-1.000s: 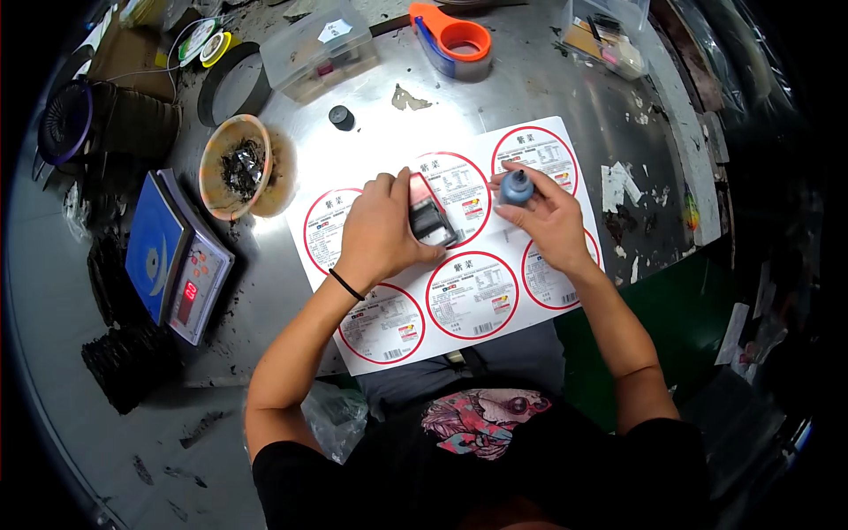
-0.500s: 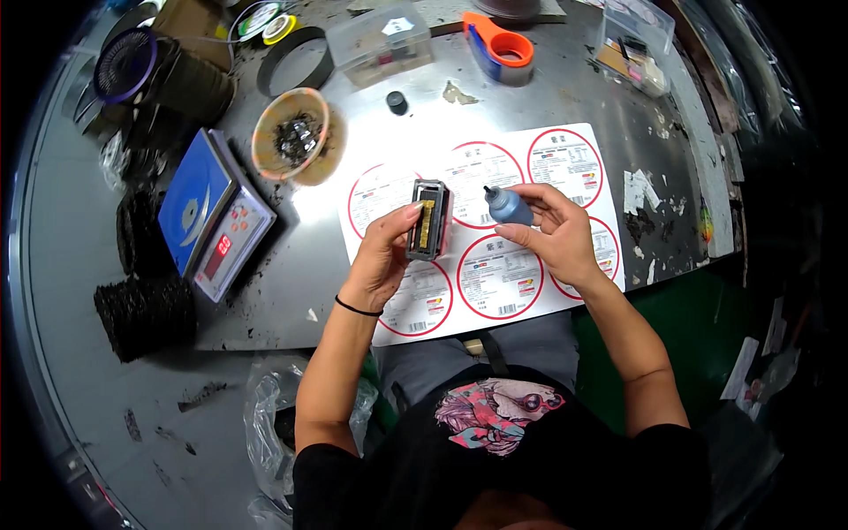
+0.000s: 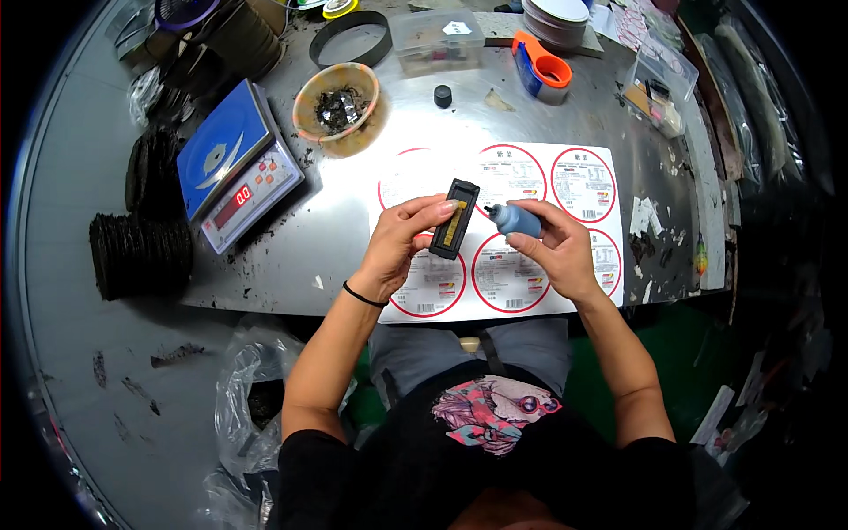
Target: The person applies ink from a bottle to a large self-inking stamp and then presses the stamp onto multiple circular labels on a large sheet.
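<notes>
Between the fingers and thumb of my left hand (image 3: 397,243) is a small black rectangular stamp (image 3: 457,219), tilted, with a yellowish strip along its face. My thumb rests near the strip's upper end. My right hand (image 3: 565,252) grips a blue ink bottle (image 3: 519,221) lying almost on its side, its black nozzle pointing left at the stamp with a narrow gap between them. Below both hands lies a white sheet (image 3: 553,305) printed with several red-ringed round labels. A small black cap (image 3: 443,96) stands on the metal table beyond the sheet.
Left of the sheet sits a blue-topped digital scale (image 3: 252,190). Behind are a bowl (image 3: 371,102) of dark scraps, a black ring (image 3: 382,44), a clear plastic box (image 3: 428,44) and an orange-and-blue tape dispenser (image 3: 549,71). Dark stacked sheets (image 3: 141,256) stand far left.
The view has shifted, so the table things sit differently in it. The stamp has turned to lean rightward at its top, and the bottle's nozzle points more directly at it. Both grips hold.
</notes>
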A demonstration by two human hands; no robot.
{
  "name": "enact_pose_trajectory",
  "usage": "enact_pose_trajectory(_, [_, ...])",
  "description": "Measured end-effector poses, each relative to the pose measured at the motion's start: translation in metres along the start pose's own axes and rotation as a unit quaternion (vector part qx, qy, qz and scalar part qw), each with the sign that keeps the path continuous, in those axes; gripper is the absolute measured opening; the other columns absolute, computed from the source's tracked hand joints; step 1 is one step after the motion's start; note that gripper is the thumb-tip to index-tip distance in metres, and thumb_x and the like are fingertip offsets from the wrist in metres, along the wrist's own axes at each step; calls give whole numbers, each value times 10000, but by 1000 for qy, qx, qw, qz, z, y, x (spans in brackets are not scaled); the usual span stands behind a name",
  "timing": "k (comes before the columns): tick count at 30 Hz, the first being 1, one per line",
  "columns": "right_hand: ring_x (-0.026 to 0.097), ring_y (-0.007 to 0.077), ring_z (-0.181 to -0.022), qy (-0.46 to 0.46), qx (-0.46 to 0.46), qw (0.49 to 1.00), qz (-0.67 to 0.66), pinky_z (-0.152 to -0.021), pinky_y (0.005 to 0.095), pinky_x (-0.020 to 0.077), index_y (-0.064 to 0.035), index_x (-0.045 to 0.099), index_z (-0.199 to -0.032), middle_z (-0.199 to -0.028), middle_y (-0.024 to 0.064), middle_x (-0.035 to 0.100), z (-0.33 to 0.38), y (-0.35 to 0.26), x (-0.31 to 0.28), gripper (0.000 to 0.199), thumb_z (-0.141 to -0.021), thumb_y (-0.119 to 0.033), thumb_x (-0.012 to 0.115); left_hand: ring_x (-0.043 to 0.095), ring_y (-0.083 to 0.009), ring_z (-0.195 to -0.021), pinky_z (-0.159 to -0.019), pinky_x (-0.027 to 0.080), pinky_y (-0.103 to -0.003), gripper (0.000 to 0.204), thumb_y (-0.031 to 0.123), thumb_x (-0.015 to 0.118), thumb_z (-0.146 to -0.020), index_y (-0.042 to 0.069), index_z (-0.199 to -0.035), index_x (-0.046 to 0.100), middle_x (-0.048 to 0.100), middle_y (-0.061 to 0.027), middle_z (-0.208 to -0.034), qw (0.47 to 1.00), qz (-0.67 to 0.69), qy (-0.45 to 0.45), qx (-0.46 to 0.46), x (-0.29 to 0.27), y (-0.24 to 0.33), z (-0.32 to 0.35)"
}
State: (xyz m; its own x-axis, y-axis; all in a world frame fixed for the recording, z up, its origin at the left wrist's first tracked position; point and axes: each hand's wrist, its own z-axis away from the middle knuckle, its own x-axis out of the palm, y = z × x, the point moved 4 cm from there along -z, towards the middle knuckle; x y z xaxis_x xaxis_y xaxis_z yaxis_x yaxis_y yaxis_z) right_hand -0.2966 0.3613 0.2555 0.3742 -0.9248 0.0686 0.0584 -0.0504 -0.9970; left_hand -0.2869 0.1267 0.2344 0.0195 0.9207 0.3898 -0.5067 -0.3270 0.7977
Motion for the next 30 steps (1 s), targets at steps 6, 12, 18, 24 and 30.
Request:
enact_pose_trajectory(6, [639, 207, -1159, 9, 3, 1000, -6, -1002, 336, 540, 61, 588, -1336, -1259, 131, 640, 8, -1, 6, 477, -925, -91, 776, 702, -88, -825, -718, 558, -209, 381, 257, 707, -961, -25, -1217, 695, 743, -57, -997, 1000, 7, -7, -10, -10, -8, 1])
enact_pose_trajectory(12, [631, 210, -1179, 3, -1, 1000, -29, -1025, 341, 524, 64, 577, -1333, -1271, 141, 623, 8, 3, 8, 473, -926, -80, 771, 726, -293, -1068, -941, 612, -428, 546, 367, 648, -987, 21, -1396, 541, 692, -183, -1234, 981, 184, -18, -57, -21, -21, 1])
enact_pose_trajectory(18, [627, 211, -1184, -6, -32, 999, -21, -1027, 344, 521, 55, 562, -1306, -1241, 135, 622, -4, -12, 4, 463, -919, -80, 777, 715, -339, -1092, -965, 599, -456, 589, 427, 619, -988, -2, -1384, 543, 679, -216, -1252, 985, 165, -22, -33, -16, -6, 9])
enact_pose_trajectory(24, [638, 173, -1116, -42, -32, 999, -7, -983, 317, 530, 27, 610, -1275, -1238, 112, 632, -3, -23, 14, 445, -901, -114, 805, 721, -258, -1082, -973, 585, -418, 536, 445, 598, -1002, 20, -1330, 600, 722, -162, -1176, 980, 188, -69, -3, -4, 9, 23])
enact_pose_trajectory(30, [632, 157, -1107, -3, -39, 998, -59, -988, 308, 521, 32, 591, -1274, -1195, 106, 649, -1, -30, 16, 411, -932, -109, 772, 594, -409, -1286, -1126, 468, -525, 769, 556, 515, -1001, -21, -1501, 424, 568, -256, -1423, 982, 168, -64, 52, -4, 7, 23])
